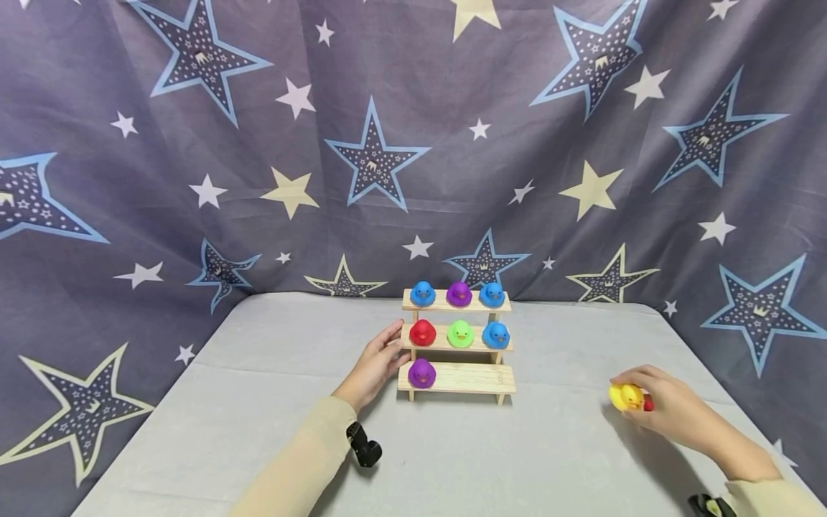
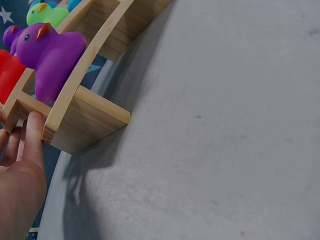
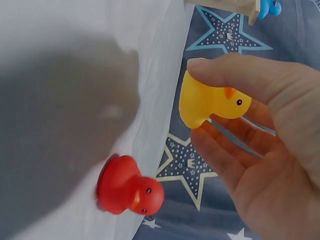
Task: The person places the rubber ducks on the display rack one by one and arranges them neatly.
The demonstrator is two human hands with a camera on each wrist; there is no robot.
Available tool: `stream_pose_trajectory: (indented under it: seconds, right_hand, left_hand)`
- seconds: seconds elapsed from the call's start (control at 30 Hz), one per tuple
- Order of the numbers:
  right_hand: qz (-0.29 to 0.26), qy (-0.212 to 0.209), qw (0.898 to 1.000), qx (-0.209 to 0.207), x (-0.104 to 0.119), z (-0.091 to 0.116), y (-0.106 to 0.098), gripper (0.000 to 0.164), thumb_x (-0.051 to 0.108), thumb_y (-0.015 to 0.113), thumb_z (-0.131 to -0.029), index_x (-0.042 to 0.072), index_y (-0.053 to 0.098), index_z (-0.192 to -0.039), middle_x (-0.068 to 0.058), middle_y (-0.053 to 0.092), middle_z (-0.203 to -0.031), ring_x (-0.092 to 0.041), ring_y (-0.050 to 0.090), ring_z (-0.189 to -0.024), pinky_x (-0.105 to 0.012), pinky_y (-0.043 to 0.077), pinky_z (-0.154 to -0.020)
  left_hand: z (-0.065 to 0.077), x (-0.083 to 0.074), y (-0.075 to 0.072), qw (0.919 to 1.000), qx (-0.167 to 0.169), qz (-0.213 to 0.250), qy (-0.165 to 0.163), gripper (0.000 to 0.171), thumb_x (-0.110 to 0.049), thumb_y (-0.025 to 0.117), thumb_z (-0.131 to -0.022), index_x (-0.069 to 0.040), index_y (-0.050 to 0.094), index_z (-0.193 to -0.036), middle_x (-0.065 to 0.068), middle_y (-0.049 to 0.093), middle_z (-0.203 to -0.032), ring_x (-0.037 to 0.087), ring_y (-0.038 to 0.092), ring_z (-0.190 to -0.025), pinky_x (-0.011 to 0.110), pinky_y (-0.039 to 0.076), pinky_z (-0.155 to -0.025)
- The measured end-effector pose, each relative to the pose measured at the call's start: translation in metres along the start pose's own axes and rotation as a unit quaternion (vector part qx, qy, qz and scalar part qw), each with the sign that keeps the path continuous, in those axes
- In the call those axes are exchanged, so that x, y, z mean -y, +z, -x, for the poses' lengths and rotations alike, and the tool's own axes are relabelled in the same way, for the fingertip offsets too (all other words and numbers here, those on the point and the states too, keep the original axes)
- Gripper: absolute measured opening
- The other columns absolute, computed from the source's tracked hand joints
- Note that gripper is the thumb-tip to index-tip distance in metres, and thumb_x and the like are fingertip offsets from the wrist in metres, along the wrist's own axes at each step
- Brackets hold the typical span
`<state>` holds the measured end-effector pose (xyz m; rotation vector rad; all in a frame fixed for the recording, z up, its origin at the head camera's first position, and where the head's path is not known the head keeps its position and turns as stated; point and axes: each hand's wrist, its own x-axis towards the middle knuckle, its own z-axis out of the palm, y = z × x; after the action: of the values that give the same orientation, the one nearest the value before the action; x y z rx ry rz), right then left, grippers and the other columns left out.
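At the right of the table my right hand (image 1: 675, 409) pinches a yellow rubber duck (image 3: 195, 102) between thumb and fingers, raised over the cloth. Just beyond it a red rubber duck (image 3: 130, 187) sits on the table, mostly hidden by the hand in the head view. My left hand (image 1: 375, 366) grips the left end of a three-tier wooden shelf (image 1: 468, 378) at the middle tier, thumb (image 2: 34, 137) against the wood. Nearest that hand, a purple duck (image 1: 422, 373) stands at the left of the bottom tier.
The middle tier holds a red duck (image 1: 423, 332), a green duck (image 1: 461, 334) and a blue duck (image 1: 496, 335). On top are a blue duck (image 1: 423, 294), a purple duck (image 1: 459, 294) and another blue duck (image 1: 492, 295). A star-patterned curtain (image 1: 439, 215) hangs behind the cloth-covered table (image 1: 504, 459).
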<state>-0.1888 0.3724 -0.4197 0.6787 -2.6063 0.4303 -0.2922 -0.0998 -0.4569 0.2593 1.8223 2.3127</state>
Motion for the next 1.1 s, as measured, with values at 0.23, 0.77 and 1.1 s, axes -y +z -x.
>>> stream_pose_trajectory:
  seconds: [0.23,0.77,1.1]
  right_hand:
    - [-0.046,-0.037,0.998,-0.010,0.009,-0.012,0.007,0.048,0.004,0.092,-0.061,0.006,0.073,-0.105,-0.007,0.067,-0.105,-0.010,0.060,-0.089,-0.025,0.060,-0.063]
    - [-0.084,-0.072,0.994,0.027,0.047,-0.049,0.026,0.046,0.006,0.089,-0.069,0.007,0.072,-0.112,-0.004,0.065,-0.112,-0.013,0.061,-0.092,-0.025,0.056,-0.066]
    - [-0.098,-0.093,0.989,0.059,0.078,-0.082,0.042,0.041,0.008,0.086,-0.075,0.006,0.071,-0.113,-0.004,0.066,-0.114,-0.022,0.064,-0.103,-0.044,0.060,-0.087]
  left_hand:
    - [0.000,0.000,0.000,1.0000,0.001,-0.002,0.000,0.054,-0.002,0.039,-0.106,0.000,0.022,-0.158,0.024,0.023,-0.156,0.041,0.034,-0.141,0.039,0.042,-0.114]
    - [0.001,0.001,0.000,1.0000,0.005,0.001,0.005,0.056,-0.002,0.040,-0.105,0.001,0.021,-0.158,0.025,0.023,-0.156,0.043,0.035,-0.140,0.038,0.043,-0.113]
    - [0.000,0.001,-0.001,1.0000,0.002,0.001,0.002,0.055,-0.003,0.039,-0.106,-0.001,0.022,-0.158,0.024,0.023,-0.156,0.041,0.035,-0.141,0.038,0.043,-0.114]
